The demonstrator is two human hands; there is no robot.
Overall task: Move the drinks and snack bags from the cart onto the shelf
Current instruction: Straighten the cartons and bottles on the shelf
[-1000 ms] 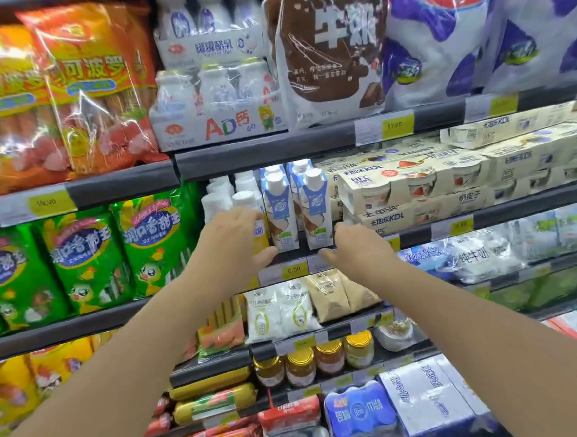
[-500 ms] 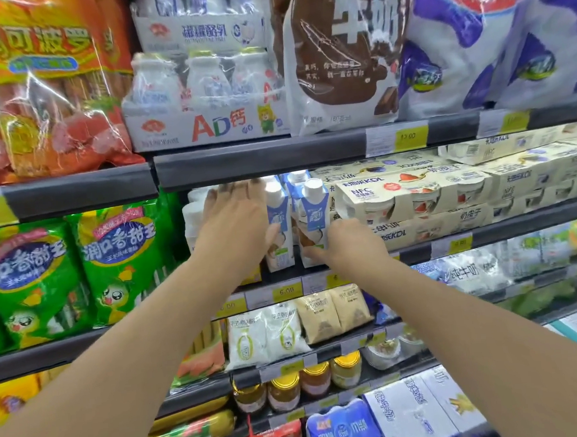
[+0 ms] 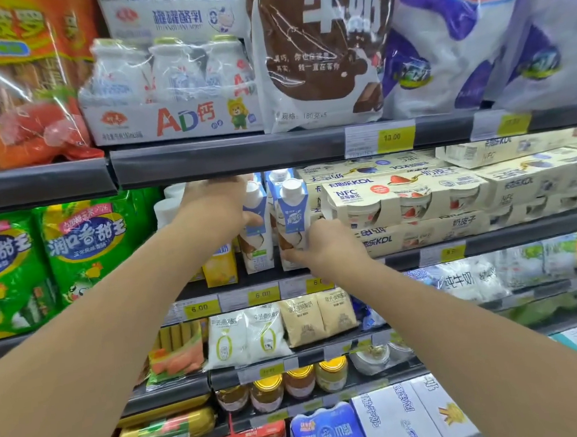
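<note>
Two blue-and-white coconut drink cartons with white caps stand side by side on the middle shelf [image 3: 487, 243]. My left hand [image 3: 218, 209] reaches under the upper shelf edge and grips the left carton [image 3: 258, 244] near its top. My right hand [image 3: 326, 246] wraps its fingers around the lower half of the right carton [image 3: 292, 214]. A yellow carton [image 3: 219, 267] stands just left of them, below my left wrist. More white-capped bottles [image 3: 168, 209] sit behind my left hand. The cart is out of view.
Cream yogurt multipacks [image 3: 405, 196] are stacked right of the cartons. Green snack bags [image 3: 87, 246] hang at left, orange sausage bags [image 3: 21, 83] and AD milk packs [image 3: 172, 90] above. Pouches [image 3: 300, 316], jars [image 3: 298, 383] and boxed milk [image 3: 396, 415] fill lower shelves.
The view has closed in on the shelf. My left hand slid from the yellow carton's row up onto the left blue carton; my right hand rose from the shelf edge to grip the right carton.
</note>
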